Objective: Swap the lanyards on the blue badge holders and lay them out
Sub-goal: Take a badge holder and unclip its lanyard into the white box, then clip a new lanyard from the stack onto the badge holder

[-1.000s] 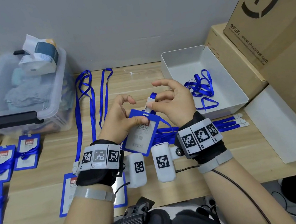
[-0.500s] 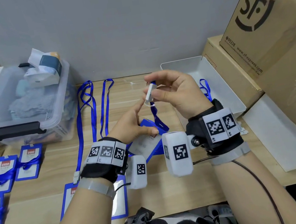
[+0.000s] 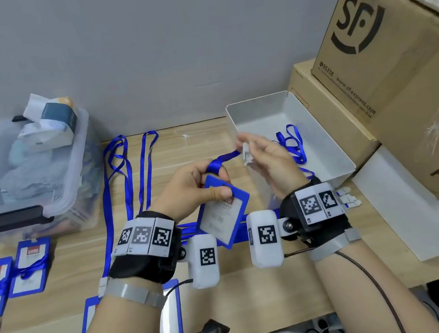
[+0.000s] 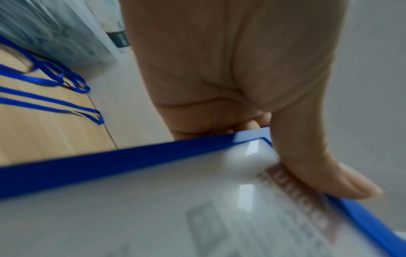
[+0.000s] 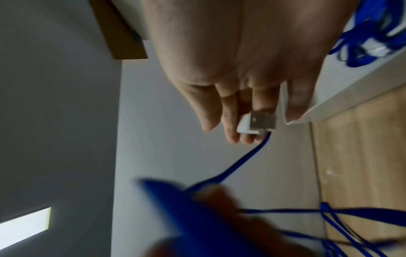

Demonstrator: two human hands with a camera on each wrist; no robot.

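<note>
Above the wooden table (image 3: 209,145), the left hand (image 3: 190,188) pinches a blue badge holder (image 3: 224,214) while the right hand (image 3: 269,158) pinches the lanyard's white clip (image 3: 246,153). Left wrist: thumb (image 4: 318,165) clamps the holder's corner. Right wrist: fingertips (image 5: 230,132) grip the clip, strap (image 5: 241,161) running to the holder.

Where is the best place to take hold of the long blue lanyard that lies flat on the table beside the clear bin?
Probably at the white clip end, near the table's front edge. It is the lanyard's only stiff part; the strap is thin, limp and flat on the wood. Come from above and pinch the clip's sides; the left hand is nearer, but now holds a badge holder.
</note>
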